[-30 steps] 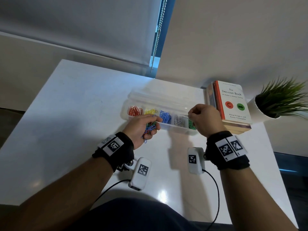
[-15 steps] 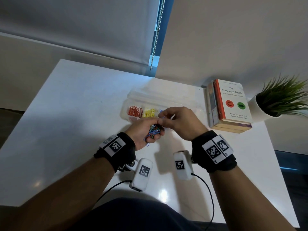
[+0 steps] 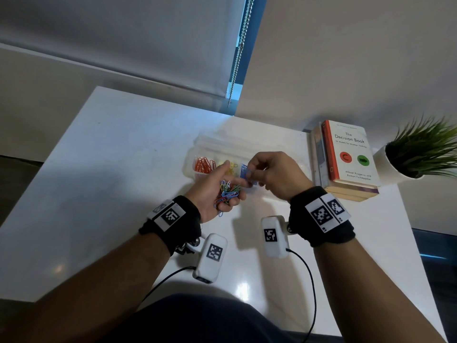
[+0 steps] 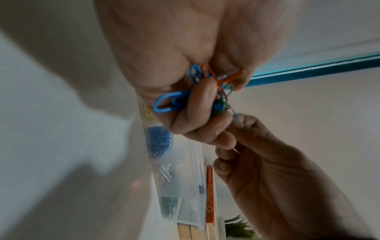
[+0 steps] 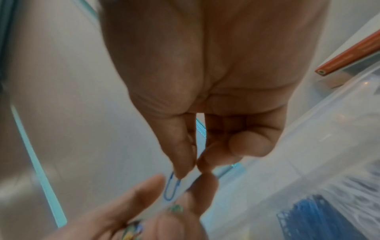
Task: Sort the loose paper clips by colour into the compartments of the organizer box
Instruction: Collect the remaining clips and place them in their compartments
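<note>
Blue paper clip (image 5: pixel 171 186) now sits pinched in the right hand (image 3: pixel 274 173), which has come back from the organizer box (image 3: pixel 197 154) to the mixed bunch (image 3: pixel 227 193) the left hand (image 3: pixel 214 191) clutches, so another drop looks due.

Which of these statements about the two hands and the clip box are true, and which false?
1. The left hand holds a mixed bunch of clips. True.
2. The right hand pinches a red clip. False: a blue clip.
3. The organizer box is closed. False: it is open.
4. A book lies right of the box. True.
5. The blue clips lie in the leftmost compartment. False: orange-red ones do.
</note>
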Available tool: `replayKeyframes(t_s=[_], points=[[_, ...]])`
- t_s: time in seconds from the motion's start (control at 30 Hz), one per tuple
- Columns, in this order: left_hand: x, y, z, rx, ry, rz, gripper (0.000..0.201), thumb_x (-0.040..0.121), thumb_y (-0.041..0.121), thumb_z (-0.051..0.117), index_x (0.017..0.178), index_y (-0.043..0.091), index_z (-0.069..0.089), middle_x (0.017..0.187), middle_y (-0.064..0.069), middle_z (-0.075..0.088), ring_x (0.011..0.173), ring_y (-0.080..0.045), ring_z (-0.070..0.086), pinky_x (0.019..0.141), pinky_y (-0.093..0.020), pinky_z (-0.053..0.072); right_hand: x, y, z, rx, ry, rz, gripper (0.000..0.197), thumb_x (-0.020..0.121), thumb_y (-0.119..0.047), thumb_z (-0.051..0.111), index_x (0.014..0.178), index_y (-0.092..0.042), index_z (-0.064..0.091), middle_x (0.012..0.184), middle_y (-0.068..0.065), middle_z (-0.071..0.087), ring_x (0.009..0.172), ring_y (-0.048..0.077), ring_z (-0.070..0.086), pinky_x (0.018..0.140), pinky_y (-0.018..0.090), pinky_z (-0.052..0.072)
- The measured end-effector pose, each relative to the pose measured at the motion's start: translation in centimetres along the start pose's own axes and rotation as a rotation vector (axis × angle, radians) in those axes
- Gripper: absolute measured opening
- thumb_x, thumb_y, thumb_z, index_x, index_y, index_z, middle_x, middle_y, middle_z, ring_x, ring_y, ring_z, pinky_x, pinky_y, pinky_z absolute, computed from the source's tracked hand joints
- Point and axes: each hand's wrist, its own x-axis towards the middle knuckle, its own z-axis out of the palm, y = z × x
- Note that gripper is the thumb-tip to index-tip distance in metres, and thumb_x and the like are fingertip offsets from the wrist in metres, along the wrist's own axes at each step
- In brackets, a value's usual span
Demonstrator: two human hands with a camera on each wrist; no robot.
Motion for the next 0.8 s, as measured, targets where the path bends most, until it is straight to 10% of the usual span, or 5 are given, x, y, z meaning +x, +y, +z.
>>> replayKeyframes(t_s=[0.3, 0.57, 0.8], points=[[-0.2, 0.1, -1.1, -0.094, 0.038, 0.027, 0.062, 0.099, 0.052, 0.031, 0.109, 0.000, 0.062, 0.068, -0.012, 0.059, 0.044, -0.012, 0.043, 0.037, -0.018, 0.021, 2.1, 0.7, 1.0, -0.414, 0.131, 0.167, 0.017, 0.088, -0.017, 0.057, 0.097, -0.018, 0.071, 0.101, 0.005, 0.069, 0.094, 0.022, 0.061, 0.074, 0.026, 0.046], [0.3, 0.1, -0.4, -0.072, 0.013, 0.057, 0.048, 0.099, 0.050, 0.030, 0.085, 0.009, 0.052, 0.057, -0.006, 0.053, 0.039, -0.013, 0.043, 0.032, -0.016, 0.016, -1.1, -1.5, 1.9, -0.200, -0.123, -0.123, 0.014, 0.080, -0.011, 0.069, 0.089, -0.021, 0.070, 0.071, -0.015, 0.060, 0.060, -0.003, 0.051, 0.059, 0.004, 0.035], [0.0, 0.3, 0.1, -0.029, 0.008, 0.078, 0.049, 0.100, 0.049, 0.027, 0.074, 0.012, 0.045, 0.052, -0.004, 0.054, 0.036, -0.013, 0.041, 0.035, -0.017, 0.011, -1.2, -1.1, 2.0, -0.113, -0.112, -0.116, 0.016, 0.077, -0.004, 0.069, 0.075, -0.019, 0.064, 0.050, -0.021, 0.055, 0.053, 0.000, 0.048, 0.056, 0.011, 0.035]])
